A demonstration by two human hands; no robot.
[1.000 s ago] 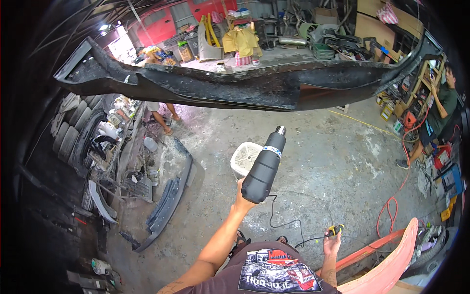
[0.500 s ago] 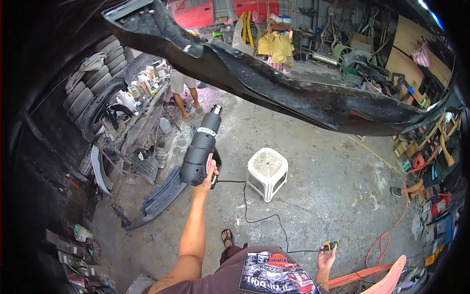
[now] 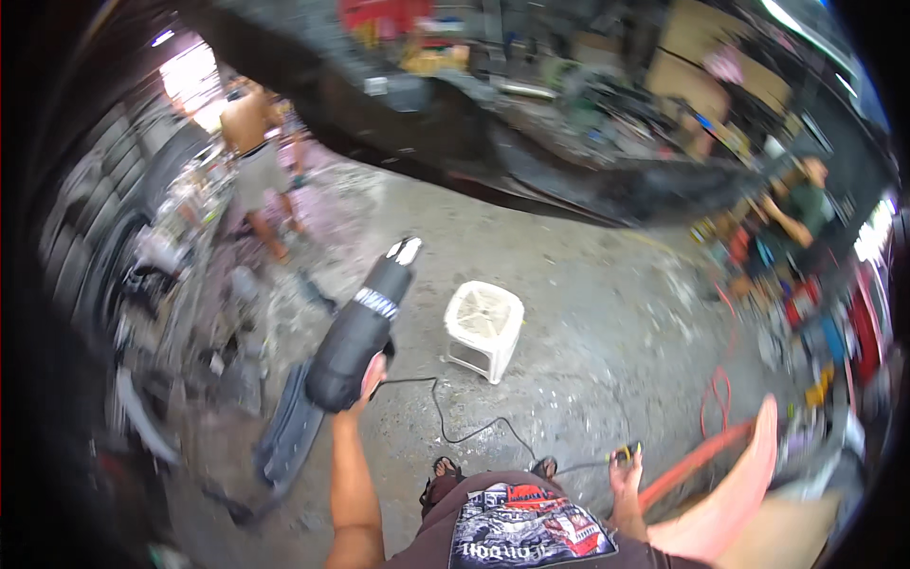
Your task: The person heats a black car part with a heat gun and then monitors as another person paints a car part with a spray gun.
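My left hand [image 3: 365, 381] is wrapped round the handle of a black heat gun [image 3: 349, 346], held out with its metal nozzle pointing up and away. A black cord [image 3: 439, 406] trails from the gun across to my right side. Low at the right, my right hand [image 3: 626, 482] is closed on a small yellow-and-black piece [image 3: 625, 455] where the cord ends; its exact kind is too small to tell. Beyond the nozzle, apart from it, a long black car bumper [image 3: 559, 185] spans the upper view, smeared by motion.
A white plastic stool [image 3: 485, 318] stands ahead on the concrete floor. Another dark bumper piece [image 3: 289, 417] lies at left. One person [image 3: 256, 161] stands far left, another [image 3: 801, 218] far right. An orange hose [image 3: 728, 379] curls near a reddish long panel [image 3: 730, 484].
My view has turned and tilted up, bringing both people more fully in. The heat gun sits lower and further left in the picture. Both hands keep their hold.
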